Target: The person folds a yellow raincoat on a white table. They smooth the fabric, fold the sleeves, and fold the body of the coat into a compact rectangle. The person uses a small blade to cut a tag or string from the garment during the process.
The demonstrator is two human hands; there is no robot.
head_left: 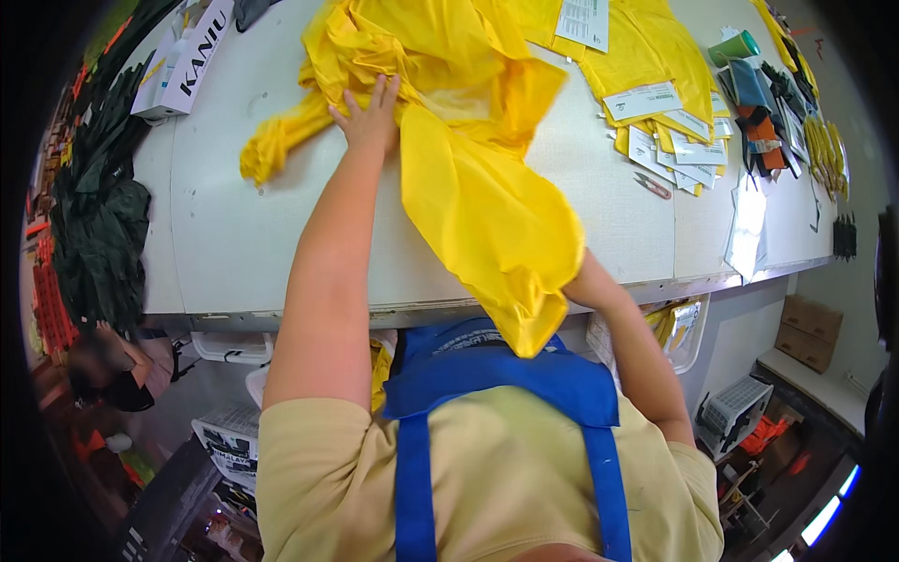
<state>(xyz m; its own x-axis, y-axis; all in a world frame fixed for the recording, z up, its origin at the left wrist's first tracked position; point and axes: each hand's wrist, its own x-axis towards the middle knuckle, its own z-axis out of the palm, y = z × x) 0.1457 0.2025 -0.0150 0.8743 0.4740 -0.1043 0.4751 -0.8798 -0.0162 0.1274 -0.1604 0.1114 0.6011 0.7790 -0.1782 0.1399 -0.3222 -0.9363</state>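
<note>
yellow shiny fabric (482,201) lies bunched across the far middle of the white surface (234,220), its near end reaching over the front edge toward the blue apron (501,375). left hand (368,126) on the bunched part, fingers spread, palm down, not gripped round it. right hand (582,283) at the right side of the near end; fingers hidden behind the fabric, cannot tell if closed. to the right, yellow pieces with white cards (646,98), small snips (653,185) just beside. far left, dark green cloth heap (103,234) and white box (194,61).
</note>
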